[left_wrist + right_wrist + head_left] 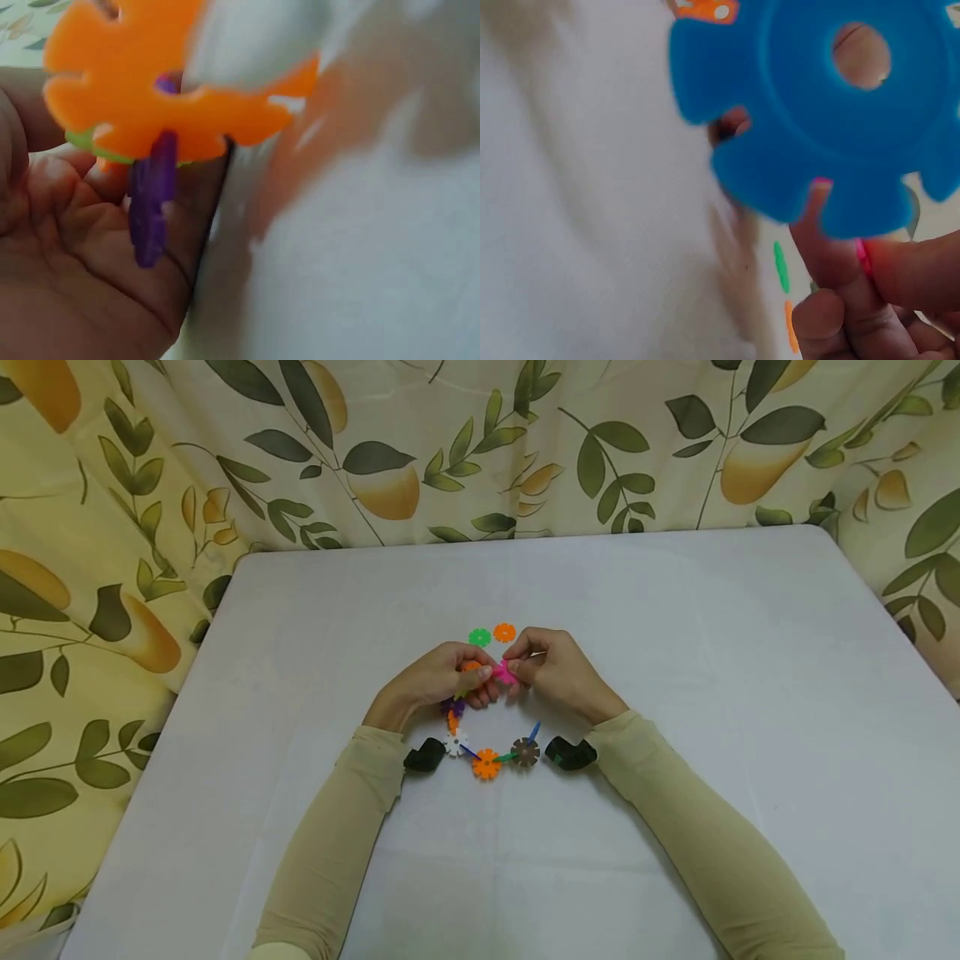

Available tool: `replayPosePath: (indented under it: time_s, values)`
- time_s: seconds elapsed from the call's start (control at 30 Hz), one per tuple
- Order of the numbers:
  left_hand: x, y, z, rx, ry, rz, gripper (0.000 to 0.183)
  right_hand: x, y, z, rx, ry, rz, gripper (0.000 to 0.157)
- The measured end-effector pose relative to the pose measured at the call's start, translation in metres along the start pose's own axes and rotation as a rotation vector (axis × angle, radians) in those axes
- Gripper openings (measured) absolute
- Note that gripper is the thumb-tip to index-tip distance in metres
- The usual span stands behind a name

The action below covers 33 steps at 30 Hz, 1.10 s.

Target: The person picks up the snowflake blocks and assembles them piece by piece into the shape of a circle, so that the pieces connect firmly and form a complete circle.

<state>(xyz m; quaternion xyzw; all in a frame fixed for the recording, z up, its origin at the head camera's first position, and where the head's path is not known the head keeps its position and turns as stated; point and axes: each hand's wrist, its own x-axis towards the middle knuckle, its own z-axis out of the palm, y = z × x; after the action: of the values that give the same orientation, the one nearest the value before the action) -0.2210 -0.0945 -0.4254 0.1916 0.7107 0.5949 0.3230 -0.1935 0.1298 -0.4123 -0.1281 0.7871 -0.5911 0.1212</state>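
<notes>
My left hand point(435, 675) pinches the upper left end of a chain of notched plastic discs, by an orange disc point(471, 667). A purple disc point(152, 199) is slotted into an orange disc point(127, 75) in the left wrist view, with a yellow-green edge behind. Facing it, my right hand point(558, 672) pinches a pink disc point(505, 672) between thumb and finger; both hands' fingertips meet at it. The chain curves below through a white disc point(456, 743), orange disc point(487, 764) and brown disc point(525, 752). A blue disc point(795, 112) fills much of the right wrist view.
Beyond the hands, a loose green disc point(480, 637) and a loose orange disc point(505, 632) lie flat on the white-covered table point(637, 593). Black wrist cameras point(425, 756) flank the chain. A leaf-patterned curtain point(480, 452) hangs behind the table.
</notes>
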Motion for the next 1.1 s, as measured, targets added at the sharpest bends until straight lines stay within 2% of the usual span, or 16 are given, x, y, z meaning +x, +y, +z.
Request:
replayPosePath:
  time_s: [0.23, 0.37, 0.53, 0.67, 0.77, 0.87, 0.93, 1.1]
  values:
    - [-0.003, 0.003, -0.006, -0.052, -0.092, 0.011, 0.017, 0.001, -0.004, -0.002, -0.059, 0.007, -0.009, 0.010]
    - [-0.008, 0.004, -0.013, -0.060, -0.135, 0.001, 0.024, 0.001, -0.004, -0.006, -0.163, 0.038, -0.021, 0.016]
    - [-0.012, -0.001, -0.019, -0.093, -0.152, -0.008, 0.031, 0.004, 0.001, -0.011, -0.335, 0.072, -0.090, 0.025]
    - [-0.016, -0.003, -0.021, -0.123, -0.126, -0.018, 0.030, 0.008, 0.006, -0.017, -0.446, -0.047, -0.134, 0.039]
    - [-0.017, -0.004, -0.022, -0.153, -0.117, -0.016, 0.022, 0.008, 0.011, -0.020, -0.501, -0.168, -0.116, 0.046]
    - [-0.017, -0.006, -0.022, -0.190, -0.125, -0.010, 0.015, 0.008, 0.013, -0.021, -0.553, -0.233, -0.103, 0.047]
    - [-0.017, -0.007, -0.022, -0.212, -0.130, -0.005, 0.013, 0.008, 0.014, -0.020, -0.578, -0.222, -0.131, 0.042]
    - [-0.017, -0.008, -0.024, -0.238, -0.108, -0.005, 0.012, 0.010, 0.011, -0.023, -0.540, -0.103, -0.198, 0.030]
